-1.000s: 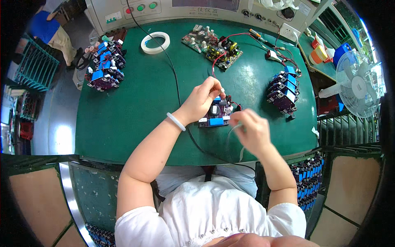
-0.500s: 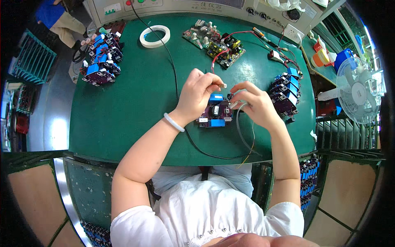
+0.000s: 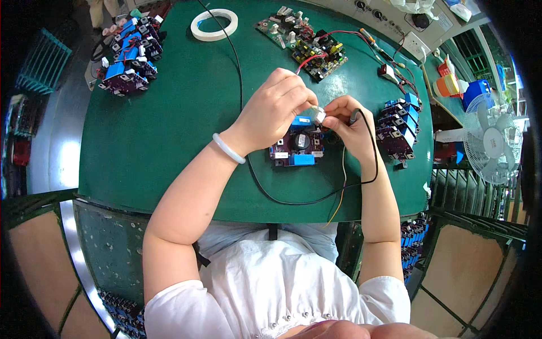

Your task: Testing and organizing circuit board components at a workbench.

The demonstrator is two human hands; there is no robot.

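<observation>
My left hand (image 3: pixel 280 107) is closed in a pinch on a small white connector (image 3: pixel 318 115), and a red wire (image 3: pixel 309 60) runs in behind its fingers. From the right, the thumb and forefinger of my right hand (image 3: pixel 354 129) close on the same connector. A black cable (image 3: pixel 375 164) curves up into my right hand, its grey end (image 3: pixel 354 116) at the fingers. Just below the connector lies a dark purple circuit board (image 3: pixel 287 148) with blue blocks and a round black part. Fingers partly hide the connector and the board's upper right.
A green-and-black board (image 3: pixel 319 53) with red wires lies beyond my hands. Blue-and-purple board stacks stand at the left (image 3: pixel 131 53) and right (image 3: pixel 398 127). A white tape roll (image 3: pixel 214 35) lies farther back. A white fan (image 3: pixel 493 138) stands at the right.
My hands have come together at the white connector, having been apart before. The black cable has been lifted off the table into my right hand. The view has shifted.
</observation>
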